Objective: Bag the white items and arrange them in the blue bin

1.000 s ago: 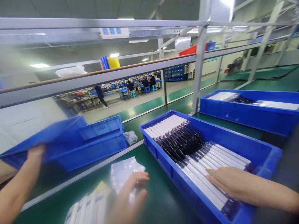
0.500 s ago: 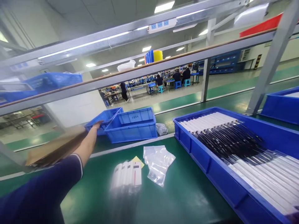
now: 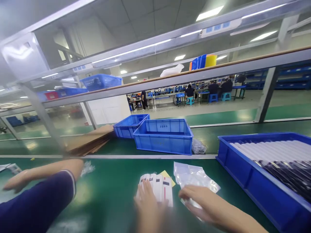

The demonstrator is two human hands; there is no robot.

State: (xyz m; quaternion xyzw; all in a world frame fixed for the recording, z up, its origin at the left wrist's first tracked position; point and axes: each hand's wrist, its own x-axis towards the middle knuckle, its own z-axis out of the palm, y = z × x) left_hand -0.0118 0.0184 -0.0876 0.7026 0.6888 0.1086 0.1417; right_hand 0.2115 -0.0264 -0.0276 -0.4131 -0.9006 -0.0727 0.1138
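Note:
My left hand (image 3: pixel 148 205) lies low in the middle, blurred, its fingers stretched over a row of white packs with dark and red marks (image 3: pixel 162 189) on the green belt. A yellow slip (image 3: pixel 170 177) pokes out behind the packs. My right hand (image 3: pixel 201 200) lies flat beside it, fingers extended on a pile of clear plastic bags (image 3: pixel 194 176). A third arm in a navy sleeve (image 3: pixel 41 202) comes in from the left. It is a co-worker's arm, and its open hand (image 3: pixel 14 183) hovers over the belt at the far left.
A large blue tray (image 3: pixel 233 160) of white and black packs stands at the right. Two empty blue bins (image 3: pixel 162 142) (image 3: pixel 127 127) sit behind the belt, with crumpled plastic (image 3: pixel 198 147) beside them and flat cardboard (image 3: pixel 89 142) to their left. A metal rack frame runs overhead.
The view has swung left and down. The navy-sleeved arm has left the blue bin and dropped to the belt at left. My two hands have come into view onto the packs and bags.

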